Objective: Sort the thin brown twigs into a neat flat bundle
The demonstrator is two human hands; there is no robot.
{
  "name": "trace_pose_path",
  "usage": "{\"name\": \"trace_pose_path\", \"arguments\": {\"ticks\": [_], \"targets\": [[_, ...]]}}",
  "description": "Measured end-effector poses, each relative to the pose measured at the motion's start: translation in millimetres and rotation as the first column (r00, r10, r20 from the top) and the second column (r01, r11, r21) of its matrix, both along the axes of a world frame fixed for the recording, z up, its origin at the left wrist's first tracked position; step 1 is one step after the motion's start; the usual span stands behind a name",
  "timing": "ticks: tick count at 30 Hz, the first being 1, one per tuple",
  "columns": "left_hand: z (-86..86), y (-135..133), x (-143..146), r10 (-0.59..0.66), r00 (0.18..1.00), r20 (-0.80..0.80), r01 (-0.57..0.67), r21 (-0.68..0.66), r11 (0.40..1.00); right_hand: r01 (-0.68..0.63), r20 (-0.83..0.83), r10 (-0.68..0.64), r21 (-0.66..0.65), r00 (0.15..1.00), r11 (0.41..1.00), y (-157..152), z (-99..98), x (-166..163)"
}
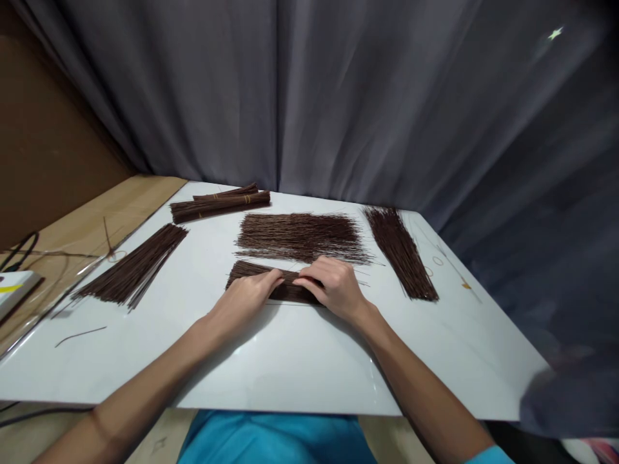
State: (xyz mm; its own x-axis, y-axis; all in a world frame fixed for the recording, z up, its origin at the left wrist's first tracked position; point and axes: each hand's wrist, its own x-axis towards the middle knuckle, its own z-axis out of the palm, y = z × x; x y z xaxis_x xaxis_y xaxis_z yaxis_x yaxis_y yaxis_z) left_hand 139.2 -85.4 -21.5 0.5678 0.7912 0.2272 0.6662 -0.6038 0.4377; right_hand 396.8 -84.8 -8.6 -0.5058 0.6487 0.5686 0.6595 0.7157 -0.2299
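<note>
A bundle of thin dark brown sticks (294,291) lies crosswise on the white table in front of me. My left hand (249,293) rests on its left part, thumb and fingers closed round the near side. On the right part of the same bundle, my right hand (336,287) is closed too, its thumb pointing toward the left thumb. The fingertips are partly hidden behind the hands and sticks. Just beyond, a wide loose layer of brown sticks (300,235) is spread out, with stray ends poking out at its right side.
Banded stick bundles (220,205) lie at the back left. A fanned pile (135,267) is at the left, near a single loose stick (80,336). Another pile (401,254) lies at the right, beside rubber bands (438,261). A grey curtain (309,96) hangs behind the table (309,361).
</note>
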Motion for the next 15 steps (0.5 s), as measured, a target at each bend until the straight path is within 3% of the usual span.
{"name": "trace_pose_path", "arguments": {"ticks": [15], "targets": [[6.7, 4.4, -8.5, 0.095, 0.995, -0.039, -0.095, 0.02, 0.995, 0.009, -0.051, -0.009, 0.006, 0.999, 1.0, 2.3, 2.2, 4.1]]}}
